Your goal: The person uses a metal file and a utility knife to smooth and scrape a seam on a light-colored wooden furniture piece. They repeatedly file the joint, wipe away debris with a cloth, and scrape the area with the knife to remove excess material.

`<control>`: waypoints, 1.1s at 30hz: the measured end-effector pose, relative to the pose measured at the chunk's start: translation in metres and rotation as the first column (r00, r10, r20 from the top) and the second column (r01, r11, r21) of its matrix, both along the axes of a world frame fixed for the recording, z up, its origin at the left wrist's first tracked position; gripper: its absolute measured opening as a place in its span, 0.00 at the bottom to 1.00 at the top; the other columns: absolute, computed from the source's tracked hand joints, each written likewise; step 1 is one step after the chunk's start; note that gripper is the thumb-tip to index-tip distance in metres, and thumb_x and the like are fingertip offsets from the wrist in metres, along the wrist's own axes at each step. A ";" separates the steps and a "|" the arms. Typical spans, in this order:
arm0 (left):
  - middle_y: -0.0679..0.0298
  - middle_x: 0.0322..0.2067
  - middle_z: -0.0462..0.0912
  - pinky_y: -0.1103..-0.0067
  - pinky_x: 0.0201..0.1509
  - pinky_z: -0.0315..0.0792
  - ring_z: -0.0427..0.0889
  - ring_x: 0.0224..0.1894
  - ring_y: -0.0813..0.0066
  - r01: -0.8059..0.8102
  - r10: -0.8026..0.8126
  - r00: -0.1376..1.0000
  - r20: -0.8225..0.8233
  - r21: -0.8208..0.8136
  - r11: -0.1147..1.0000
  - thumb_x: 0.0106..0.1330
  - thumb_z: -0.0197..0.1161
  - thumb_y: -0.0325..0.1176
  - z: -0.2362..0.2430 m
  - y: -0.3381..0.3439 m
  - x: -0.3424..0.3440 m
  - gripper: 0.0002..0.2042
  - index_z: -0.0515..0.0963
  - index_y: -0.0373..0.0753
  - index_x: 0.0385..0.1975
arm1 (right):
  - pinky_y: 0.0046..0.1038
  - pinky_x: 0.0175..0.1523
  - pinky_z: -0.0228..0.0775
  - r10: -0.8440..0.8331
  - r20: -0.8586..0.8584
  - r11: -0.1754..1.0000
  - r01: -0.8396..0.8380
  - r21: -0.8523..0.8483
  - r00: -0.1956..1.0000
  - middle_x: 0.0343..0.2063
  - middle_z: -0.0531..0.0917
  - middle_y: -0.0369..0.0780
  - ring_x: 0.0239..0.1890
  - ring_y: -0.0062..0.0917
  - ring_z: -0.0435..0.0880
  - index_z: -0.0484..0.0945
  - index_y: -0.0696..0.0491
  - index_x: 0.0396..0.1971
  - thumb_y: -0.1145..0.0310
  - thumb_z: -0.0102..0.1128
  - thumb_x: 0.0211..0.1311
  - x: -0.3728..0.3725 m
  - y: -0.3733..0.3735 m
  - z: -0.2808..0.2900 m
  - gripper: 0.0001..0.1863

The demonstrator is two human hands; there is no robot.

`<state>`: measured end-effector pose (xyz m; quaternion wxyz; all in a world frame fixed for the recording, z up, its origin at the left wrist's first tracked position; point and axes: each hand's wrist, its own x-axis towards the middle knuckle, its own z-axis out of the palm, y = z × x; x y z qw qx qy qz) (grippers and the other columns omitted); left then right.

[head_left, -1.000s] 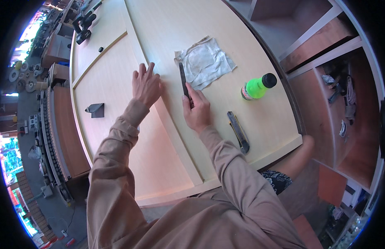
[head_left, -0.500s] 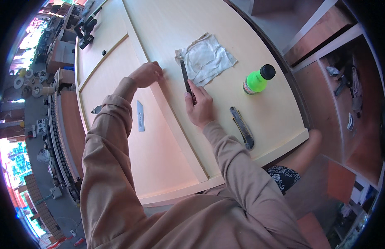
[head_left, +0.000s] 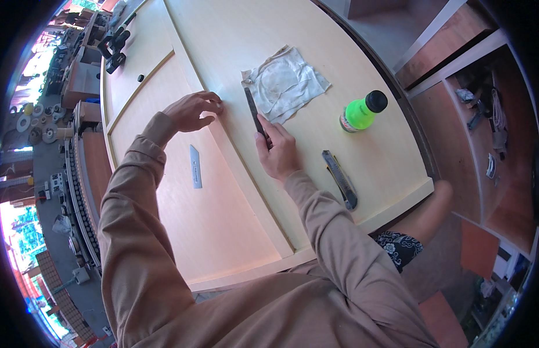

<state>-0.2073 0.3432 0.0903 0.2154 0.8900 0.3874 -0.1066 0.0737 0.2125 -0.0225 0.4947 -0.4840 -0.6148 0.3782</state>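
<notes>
My right hand (head_left: 278, 148) is closed around a dark, narrow flat file (head_left: 251, 107), whose far end points away from me toward a crumpled white cloth (head_left: 289, 84). Over the raised wooden strip (head_left: 223, 145) of a pale wood panel (head_left: 214, 214), my left hand (head_left: 191, 111) has its fingers curved and its thumb apart. Nothing shows between them, and its fingertips are at the strip. Below that hand lies a grey trapezoid blade-like piece (head_left: 195, 167). A utility knife (head_left: 340, 180) rests to the right of my right forearm.
A bright green bottle with a black cap (head_left: 362, 112) stands right of the cloth. At the far left of the panel lie a black power tool (head_left: 114, 52) and a small black piece (head_left: 140, 78). Open cabinet frames (head_left: 467, 133) stand on the right, with loose items inside.
My left hand has moved slightly left and its fingers have spread from a more curled pose. The right hand keeps the file, nearly still. A small dark item by my left sleeve is now hidden.
</notes>
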 end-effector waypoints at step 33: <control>0.64 0.35 0.94 0.70 0.50 0.80 0.90 0.38 0.73 -0.468 0.492 0.848 0.197 -0.156 0.870 0.68 0.81 0.31 0.054 -0.098 0.014 0.06 0.90 0.37 0.37 | 0.49 0.56 0.84 0.019 -0.008 0.996 -0.020 -0.092 1.000 0.48 0.88 0.54 0.50 0.54 0.89 0.82 0.60 0.68 0.65 0.62 0.78 0.000 0.001 0.005 0.24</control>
